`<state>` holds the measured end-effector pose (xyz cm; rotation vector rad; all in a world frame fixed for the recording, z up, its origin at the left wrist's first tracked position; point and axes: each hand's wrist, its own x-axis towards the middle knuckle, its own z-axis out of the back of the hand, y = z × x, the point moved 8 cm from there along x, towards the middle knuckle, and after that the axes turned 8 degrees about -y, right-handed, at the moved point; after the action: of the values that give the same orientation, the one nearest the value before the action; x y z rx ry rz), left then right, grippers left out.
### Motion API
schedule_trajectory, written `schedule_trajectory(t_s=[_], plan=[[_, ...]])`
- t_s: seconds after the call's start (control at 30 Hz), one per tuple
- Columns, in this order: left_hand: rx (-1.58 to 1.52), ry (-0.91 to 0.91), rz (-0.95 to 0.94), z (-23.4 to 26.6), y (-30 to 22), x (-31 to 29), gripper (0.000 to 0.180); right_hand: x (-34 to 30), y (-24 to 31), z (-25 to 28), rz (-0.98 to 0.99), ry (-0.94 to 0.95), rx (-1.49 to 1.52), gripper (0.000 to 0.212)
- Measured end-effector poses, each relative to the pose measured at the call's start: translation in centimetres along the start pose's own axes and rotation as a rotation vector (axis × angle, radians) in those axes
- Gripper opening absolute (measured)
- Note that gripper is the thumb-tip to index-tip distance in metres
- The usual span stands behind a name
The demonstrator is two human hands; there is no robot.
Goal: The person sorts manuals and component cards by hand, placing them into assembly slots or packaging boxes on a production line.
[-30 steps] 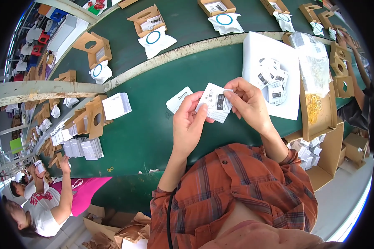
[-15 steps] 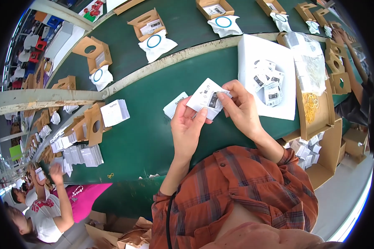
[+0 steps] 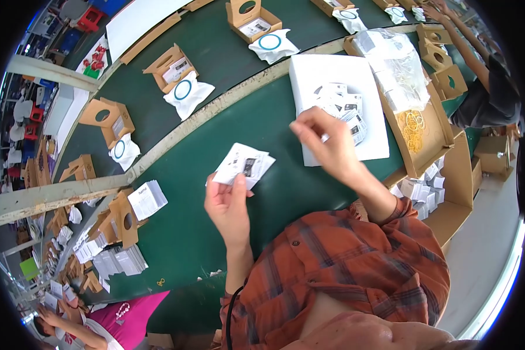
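Note:
My left hand [image 3: 230, 205] grips a small bundle of white printed leaflets [image 3: 229, 164] above the green tabletop, its thumb pressed on top. A dark printed patch shows on the uppermost piece. My right hand [image 3: 332, 146] is raised at the left side of a white foam block [image 3: 312, 73]. Its fingers are curled with thumb and fingertips close together, and nothing shows between them. Inside the block's round hollow lies a pile of small white printed packets [image 3: 351, 108], partly hidden behind that hand.
Right of the foam block, a cardboard tray [image 3: 443, 139] holds yellow rubber bands [image 3: 413, 129] and clear plastic bags [image 3: 394, 64]. Leaflet stacks [image 3: 147, 199] stand at the left. Beyond the metal rail [image 3: 216, 93], open brown boxes [image 3: 175, 69] line the belt. Co-workers are at both sides.
My hands have separated: the right has let go of the leaflets and moved toward the foam block. My left hand has moved leftward and nearer with the bundle. The whole view has shifted.

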<state>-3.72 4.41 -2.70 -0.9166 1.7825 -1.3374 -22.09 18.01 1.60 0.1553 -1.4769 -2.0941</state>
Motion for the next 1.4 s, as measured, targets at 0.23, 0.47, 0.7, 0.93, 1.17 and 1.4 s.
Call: schedule_trajectory(t_s=[0.23, 0.47, 0.7, 0.93, 1.17, 1.4], plan=[[0.173, -0.104, -0.179, 5.1, -2.2, 2.0, 0.016, 3.0, -6.2, 3.1, 0.23, 0.019, -0.891, 0.029], [0.346, -0.185, -0.227, 8.8, -3.7, 4.5, 0.02, 2.7, -5.9, 2.3, 0.294, 0.05, -0.973, 0.019], [0.45, -0.211, -0.312, 9.4, -5.1, 6.7, 0.017, 2.8, -6.6, 2.6, 0.237, 0.012, -0.956, 0.022], [0.575, -0.22, -0.311, 10.3, -5.0, 7.9, 0.015, 2.9, -6.2, 2.0, 0.236, 0.068, -0.939, 0.023], [0.613, -0.224, -0.312, 10.9, -4.7, 8.4, 0.015, 2.7, -6.0, 2.0, 0.224, 0.074, -0.912, 0.023], [0.626, -0.263, -0.302, 11.5, -4.8, 8.7, 0.016, 2.7, -6.0, 2.1, 0.164, 0.083, -0.913, 0.024]])
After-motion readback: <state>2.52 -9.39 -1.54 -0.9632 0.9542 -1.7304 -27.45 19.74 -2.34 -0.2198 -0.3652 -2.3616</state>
